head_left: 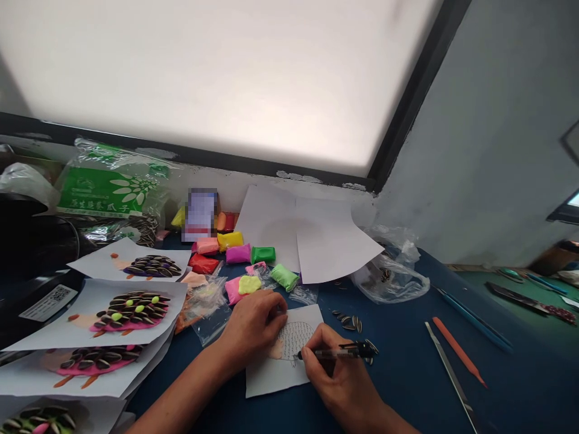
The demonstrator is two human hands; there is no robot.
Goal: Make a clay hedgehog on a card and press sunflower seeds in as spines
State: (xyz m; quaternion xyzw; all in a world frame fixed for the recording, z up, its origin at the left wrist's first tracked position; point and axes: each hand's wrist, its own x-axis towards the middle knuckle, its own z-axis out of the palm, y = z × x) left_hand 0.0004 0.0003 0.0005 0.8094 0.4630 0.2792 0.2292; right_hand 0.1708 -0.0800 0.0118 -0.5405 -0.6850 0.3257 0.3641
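Observation:
My right hand (332, 374) is closed around a black pen (341, 351), its tip at the lower edge of an outline drawing on a small sheet of white paper (275, 383). The drawing is a rounded hedgehog shape (296, 339) filled with short marks, its left end peach-coloured. At the paper's upper left rests my left hand (253, 322) with curled fingers; whatever lies inside them is hidden. Just beyond it sit pink clay and a yellow clay lump (249, 284). Several sunflower seeds (348, 321) lie right of the paper.
Hedgehog pictures made with seeds (131, 310) overlap at left. Coloured clay packets (238, 254), a phone (200, 214) and a seed bag (108, 187) stand behind. White sheets (335, 241) lean at the wall beside a plastic bag (398, 283). A red tool (459, 351) and tweezers (450, 374) lie right.

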